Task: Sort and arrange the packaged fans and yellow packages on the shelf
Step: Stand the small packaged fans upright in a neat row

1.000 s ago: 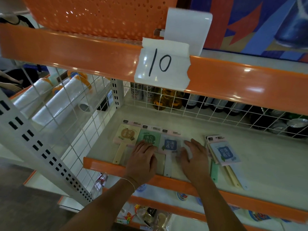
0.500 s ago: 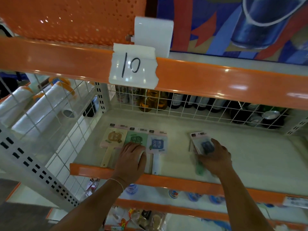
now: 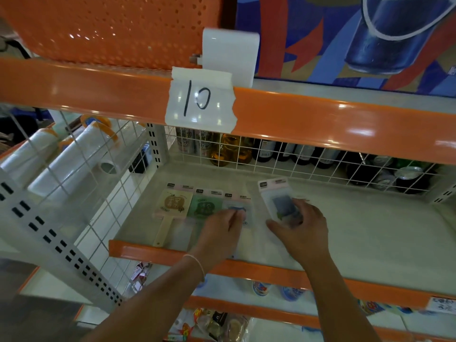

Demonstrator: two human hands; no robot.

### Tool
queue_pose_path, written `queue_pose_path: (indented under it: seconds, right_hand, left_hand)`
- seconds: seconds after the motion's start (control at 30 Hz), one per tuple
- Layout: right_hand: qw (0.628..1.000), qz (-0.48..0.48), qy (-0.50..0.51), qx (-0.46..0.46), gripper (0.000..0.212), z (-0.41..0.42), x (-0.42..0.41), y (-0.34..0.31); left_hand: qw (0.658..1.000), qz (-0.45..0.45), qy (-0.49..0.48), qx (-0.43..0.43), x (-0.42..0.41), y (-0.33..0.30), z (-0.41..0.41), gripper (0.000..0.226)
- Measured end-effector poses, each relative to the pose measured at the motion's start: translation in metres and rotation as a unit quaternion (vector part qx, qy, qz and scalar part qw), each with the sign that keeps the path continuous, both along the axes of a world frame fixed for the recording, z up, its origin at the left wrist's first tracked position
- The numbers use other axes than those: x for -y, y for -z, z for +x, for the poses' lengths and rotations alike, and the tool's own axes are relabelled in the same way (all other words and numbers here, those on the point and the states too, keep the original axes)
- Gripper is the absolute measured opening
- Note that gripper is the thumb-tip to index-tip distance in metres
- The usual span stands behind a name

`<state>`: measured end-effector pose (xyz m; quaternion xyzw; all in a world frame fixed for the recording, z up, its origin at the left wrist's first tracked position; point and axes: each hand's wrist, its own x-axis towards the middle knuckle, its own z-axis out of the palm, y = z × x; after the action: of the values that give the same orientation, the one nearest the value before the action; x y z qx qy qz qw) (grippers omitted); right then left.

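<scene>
Right hand [image 3: 299,228] has lifted the blue fan pack [image 3: 277,201] toward 12 o'clock, fingers gripping it. I keep left hand [image 3: 222,230] flat, pinning the row's blue fan [image 3: 238,211] against sliding.

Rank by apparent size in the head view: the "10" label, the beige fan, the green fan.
1. "10" label, clearly largest, though nearer the camera.
2. Beige fan and green fan: heads look alike; left hand covers the green one's handle, so unranked.

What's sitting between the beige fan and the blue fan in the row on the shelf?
The green fan, lying flat between the beige fan and the blue fan, packs overlapping. The left hand covers its lower part in the head view.
</scene>
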<state>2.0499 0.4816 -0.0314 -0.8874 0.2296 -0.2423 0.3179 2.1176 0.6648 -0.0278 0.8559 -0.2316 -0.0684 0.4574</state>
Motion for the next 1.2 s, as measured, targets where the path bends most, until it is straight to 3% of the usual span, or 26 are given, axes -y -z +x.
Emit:
queue_pose_path:
  seconds: [0.1, 0.17, 0.27, 0.37, 0.43, 0.57, 0.67, 0.77, 0.87, 1.0, 1.2]
  right_hand:
    - [0.997, 0.02, -0.068, 0.017, 0.078, 0.005, -0.024, 0.005]
    - [0.995, 0.033, -0.099, 0.006, 0.083, 0.006, -0.038, 0.006]
    - [0.989, 0.075, -0.124, -0.021, 0.081, 0.005, -0.048, 0.005]
    - [0.985, 0.129, -0.116, -0.011, 0.05, 0.007, -0.046, 0.005]
    - [0.97, 0.221, -0.104, -0.004, 0.03, 0.009, -0.042, 0.004]
    - [0.927, 0.364, -0.09, 0.004, 0.03, 0.014, -0.04, 0.003]
    - [0.901, 0.429, -0.065, 0.029, 0.03, 0.022, -0.038, 0.007]
    - [0.893, 0.447, -0.013, 0.048, 0.028, 0.033, -0.028, 0.016]
    - [0.904, 0.423, 0.03, 0.05, 0.027, 0.042, -0.022, 0.029]
    - [0.924, 0.378, 0.043, 0.033, 0.026, 0.048, -0.034, 0.032]
    - [0.974, 0.223, 0.007, -0.032, 0.034, 0.045, -0.046, 0.04]
  left_hand:
    - [0.981, -0.065, -0.018, -0.183, 0.014, -0.006, 0.005, 0.031]
    - [0.964, -0.112, -0.051, -0.237, 0.017, -0.006, 0.01, 0.028]
    - [0.955, -0.13, -0.105, -0.243, 0.012, -0.006, 0.016, 0.026]
    - [0.957, -0.113, -0.087, -0.253, 0.003, -0.009, 0.022, 0.025]
    - [0.961, -0.086, -0.071, -0.253, -0.002, -0.007, 0.029, 0.025]
    - [0.968, -0.056, -0.032, -0.242, -0.011, -0.002, 0.038, 0.028]
    - [0.985, -0.04, -0.041, -0.164, -0.021, 0.0, 0.04, 0.029]
    - [0.996, -0.018, -0.071, 0.045, -0.04, 0.006, 0.038, 0.019]
    - [0.975, 0.053, -0.06, 0.208, -0.056, 0.024, 0.037, 0.013]
    - [0.963, 0.09, -0.032, 0.251, -0.063, 0.052, 0.034, 0.024]
    - [0.956, 0.089, -0.025, 0.279, -0.064, 0.061, 0.034, 0.022]
